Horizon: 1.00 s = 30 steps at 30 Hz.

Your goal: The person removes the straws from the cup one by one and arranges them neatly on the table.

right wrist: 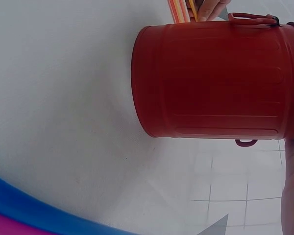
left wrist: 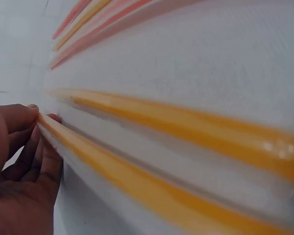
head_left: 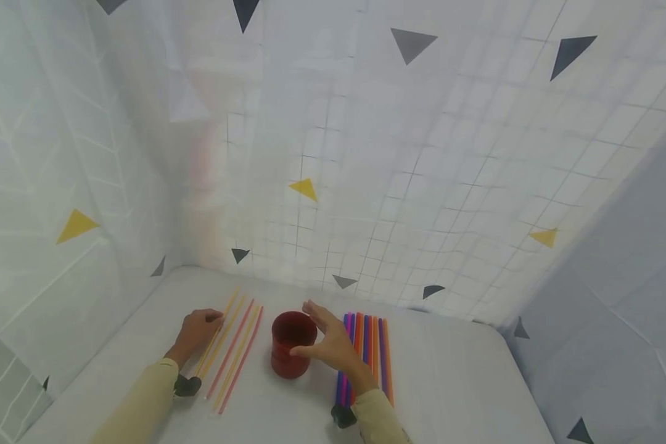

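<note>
My left hand [head_left: 198, 332] pinches the far end of a yellow straw [left wrist: 122, 169] between thumb and fingertips. Another yellow straw [left wrist: 186, 123] lies beside it on the white table. My right hand [head_left: 333, 345] holds a small red bin [right wrist: 220, 83] at its rim, thumb on the near side and fingers on the far side. The bin stands upright, with ribbed walls and small side handles. Only parts of the right hand's digits show in the right wrist view.
Pink and yellow straws [head_left: 234, 364] lie between the left hand and the bin. To the right is a row of blue, magenta, orange and purple straws [head_left: 385, 351], partly under the right forearm. A white cloth wall [head_left: 366, 185] with grid lines rises behind the table.
</note>
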Each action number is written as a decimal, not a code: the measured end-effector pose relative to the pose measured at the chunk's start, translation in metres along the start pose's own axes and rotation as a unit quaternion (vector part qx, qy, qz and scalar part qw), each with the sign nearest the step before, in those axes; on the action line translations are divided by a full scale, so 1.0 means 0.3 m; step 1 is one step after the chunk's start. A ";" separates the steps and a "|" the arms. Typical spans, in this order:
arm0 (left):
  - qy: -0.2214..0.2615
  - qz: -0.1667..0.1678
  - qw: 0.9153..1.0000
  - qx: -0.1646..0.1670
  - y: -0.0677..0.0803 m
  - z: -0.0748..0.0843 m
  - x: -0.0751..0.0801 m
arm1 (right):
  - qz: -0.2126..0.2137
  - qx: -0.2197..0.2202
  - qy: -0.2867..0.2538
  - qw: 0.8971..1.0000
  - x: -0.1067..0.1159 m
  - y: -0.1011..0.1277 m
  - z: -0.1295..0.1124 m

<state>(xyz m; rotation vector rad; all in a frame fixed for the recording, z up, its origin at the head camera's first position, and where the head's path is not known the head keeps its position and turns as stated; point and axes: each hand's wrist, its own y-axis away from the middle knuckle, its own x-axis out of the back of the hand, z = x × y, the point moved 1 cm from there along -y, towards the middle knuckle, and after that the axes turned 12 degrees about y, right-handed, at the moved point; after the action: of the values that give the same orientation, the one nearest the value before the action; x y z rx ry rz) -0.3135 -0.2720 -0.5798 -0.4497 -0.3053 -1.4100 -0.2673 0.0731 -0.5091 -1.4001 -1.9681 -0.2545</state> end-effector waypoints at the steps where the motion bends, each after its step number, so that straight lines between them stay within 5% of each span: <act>1: -0.001 -0.001 1.000 0.001 -0.001 0.000 0.000 | 0.000 0.003 0.001 1.000 0.001 0.001 0.000; 13: -0.021 0.007 0.998 -0.056 -0.002 0.005 0.005 | -0.001 0.013 0.000 1.000 0.005 0.001 -0.004; 30: -0.021 0.010 1.000 -0.018 -0.007 -0.009 0.003 | 0.002 0.016 -0.001 1.000 0.004 -0.001 -0.011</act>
<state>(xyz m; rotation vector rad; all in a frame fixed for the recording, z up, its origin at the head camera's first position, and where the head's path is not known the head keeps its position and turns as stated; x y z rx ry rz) -0.3156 -0.2743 -0.5815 -0.5119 -0.3087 -1.3901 -0.2665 0.0722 -0.5059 -1.3843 -1.9634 -0.2199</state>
